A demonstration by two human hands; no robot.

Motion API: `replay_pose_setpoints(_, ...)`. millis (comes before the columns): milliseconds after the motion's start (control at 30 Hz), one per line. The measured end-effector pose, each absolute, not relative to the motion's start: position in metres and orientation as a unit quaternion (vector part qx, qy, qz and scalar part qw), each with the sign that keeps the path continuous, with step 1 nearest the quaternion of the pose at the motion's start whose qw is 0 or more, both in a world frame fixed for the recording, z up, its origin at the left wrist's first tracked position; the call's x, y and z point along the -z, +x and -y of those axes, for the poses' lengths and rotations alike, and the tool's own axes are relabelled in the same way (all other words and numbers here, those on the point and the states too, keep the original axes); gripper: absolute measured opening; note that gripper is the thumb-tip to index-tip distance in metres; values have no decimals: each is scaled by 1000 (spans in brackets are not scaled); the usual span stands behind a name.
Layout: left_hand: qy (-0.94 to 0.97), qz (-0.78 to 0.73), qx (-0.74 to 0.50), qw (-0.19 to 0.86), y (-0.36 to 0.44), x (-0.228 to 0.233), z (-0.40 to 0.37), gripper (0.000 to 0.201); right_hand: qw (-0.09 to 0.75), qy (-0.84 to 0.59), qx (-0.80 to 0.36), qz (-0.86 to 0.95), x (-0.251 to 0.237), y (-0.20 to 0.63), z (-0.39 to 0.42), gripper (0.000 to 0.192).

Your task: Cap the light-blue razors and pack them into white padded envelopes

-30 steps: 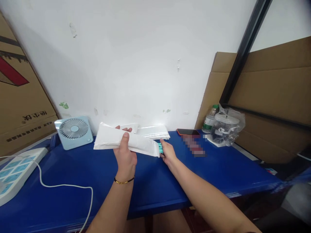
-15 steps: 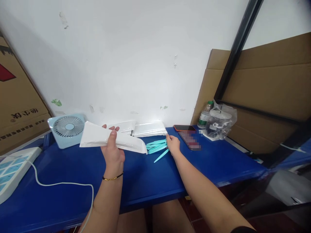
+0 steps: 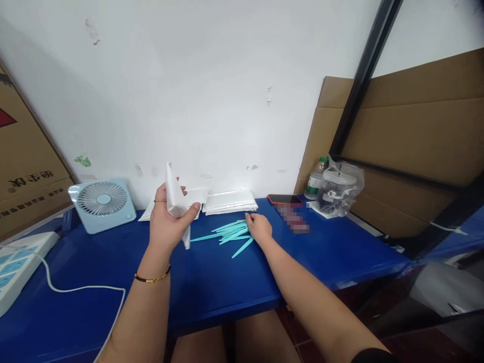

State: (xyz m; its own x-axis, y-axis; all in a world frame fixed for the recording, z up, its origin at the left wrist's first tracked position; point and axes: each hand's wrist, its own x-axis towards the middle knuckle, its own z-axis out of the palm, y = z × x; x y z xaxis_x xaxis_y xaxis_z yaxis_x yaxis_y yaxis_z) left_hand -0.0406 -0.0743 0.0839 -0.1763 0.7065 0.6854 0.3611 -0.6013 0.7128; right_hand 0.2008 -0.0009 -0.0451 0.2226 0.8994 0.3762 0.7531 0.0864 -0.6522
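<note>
Blue bench (image 3: 321, 257); above it, left hand (image 3: 164, 227) clasping a white envelope (image 3: 174, 194); right hand (image 3: 260, 228) curled at the turquoise sticks (image 3: 234, 232), grip hidden; sticks fanned between the 2 hands, nearer the bench's back edge.

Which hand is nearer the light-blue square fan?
Left. The left hand holds a white packet right of the fan; the right hand is farther right, at the turquoise flat sticks.

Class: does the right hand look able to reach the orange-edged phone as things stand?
Probably yes, once off the turquoise strips: the phone lies just beyond the right hand, bare table between.
</note>
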Motion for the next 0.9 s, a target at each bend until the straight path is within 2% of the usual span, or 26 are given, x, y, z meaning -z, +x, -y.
replay_pose_setpoints(133,728,-575,-374,8,-73,-63,53,74,417,-631,-85,648,48,201,-2,42)
replay_pose_setpoints(233,727,-664,-178,-10,-99,-35,36,81,439,-615,-120,644,49,201,-3,39)
replay_pose_setpoints(300,731,-673,-113,-1,-107,-19,29,98,439,-609,-142,645,49,201,-4,38)
replay_pose_setpoints(367,741,-659,-131,6,-102,-10,27,106,435,-615,-150,640,48,202,-4,37)
replay_pose_setpoints(400,752,-639,-159,13,-95,-8,28,103,437,-620,-150,634,47,203,-5,37)
replay_pose_setpoints(500,800,-536,-247,106,-61,-5,30,74,457,-625,-159,612,45,206,-7,36)
replay_pose_setpoints(567,800,-506,-257,196,-38,0,29,66,461,-617,-178,613,44,209,-8,35)
replay_pose_setpoints(733,704,-551,-325,308,-7,23,18,67,447,-596,-226,628,41,202,-5,35)
replay_pose_setpoints(900,641,-540,-421,347,0,27,21,66,439,-574,-255,642,40,182,6,35)
